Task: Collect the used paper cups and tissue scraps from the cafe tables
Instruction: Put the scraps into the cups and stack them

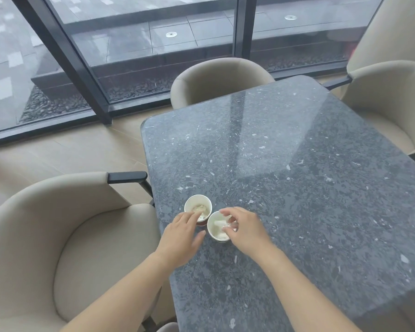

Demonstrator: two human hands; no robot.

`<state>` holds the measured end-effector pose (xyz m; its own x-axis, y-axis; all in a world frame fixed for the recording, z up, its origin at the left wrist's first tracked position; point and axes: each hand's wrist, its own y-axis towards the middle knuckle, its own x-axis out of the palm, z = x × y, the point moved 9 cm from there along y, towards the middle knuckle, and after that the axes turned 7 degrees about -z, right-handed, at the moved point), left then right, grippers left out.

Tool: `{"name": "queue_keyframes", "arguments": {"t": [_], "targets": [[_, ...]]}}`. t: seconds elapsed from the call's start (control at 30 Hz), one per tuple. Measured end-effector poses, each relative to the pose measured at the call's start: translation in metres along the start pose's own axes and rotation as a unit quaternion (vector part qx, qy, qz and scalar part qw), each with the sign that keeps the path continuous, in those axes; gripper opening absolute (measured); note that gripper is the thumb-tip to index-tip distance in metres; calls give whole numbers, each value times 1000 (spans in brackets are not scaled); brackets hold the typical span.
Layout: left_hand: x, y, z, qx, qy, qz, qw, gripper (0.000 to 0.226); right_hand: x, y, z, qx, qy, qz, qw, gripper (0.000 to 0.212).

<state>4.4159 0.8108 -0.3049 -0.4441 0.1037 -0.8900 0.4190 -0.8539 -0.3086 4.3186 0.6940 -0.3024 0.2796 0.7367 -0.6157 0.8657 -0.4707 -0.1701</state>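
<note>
The left cup (194, 206) and right cup (215, 232) stand touching near the worktop's (297, 188) left edge. The left hand (180, 238) has an open grip, fingertips at the left cup's rim. The right hand (244, 228) seems to pinch tissue (219, 224) into the right cup. Next, probably, comes gripping both cups.

Table (309, 164): dark grey speckled stone top, glossy, with rounded corners; a pale reflection runs across it from 12 to 6 o'clock.
Load: 2 paper cups, both upright, at the top's 8 o'clock, near its edge.
Far cup (194, 202): at 10 o'clock of the other, just beside it; brownish scraps inside.
Near cup (211, 226): white inside, holding crumpled tissue (219, 224).
</note>
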Motion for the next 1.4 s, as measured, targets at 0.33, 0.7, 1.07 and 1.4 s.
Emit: {"name": "queue_keyframes", "arguments": {"t": [0.33, 0.7, 1.07, 1.4], "targets": [[3, 9, 1, -26, 23, -39, 999, 39, 4, -15, -1, -35, -82, 5, 996, 22], [3, 22, 1, -53, 26, -54, 997, 33, 20, -30, 6, -59, -101, -19, 993, 20], [-24, 21, 23, -18, 11, -13, 1000, 25, -50, -24, 31, 39, -78, 124, 988, 10], [-57, -5, 73, 90, -3, 29, 996, 26, -74, -79, -7, 12, -106, 188, 976, 17]]}}
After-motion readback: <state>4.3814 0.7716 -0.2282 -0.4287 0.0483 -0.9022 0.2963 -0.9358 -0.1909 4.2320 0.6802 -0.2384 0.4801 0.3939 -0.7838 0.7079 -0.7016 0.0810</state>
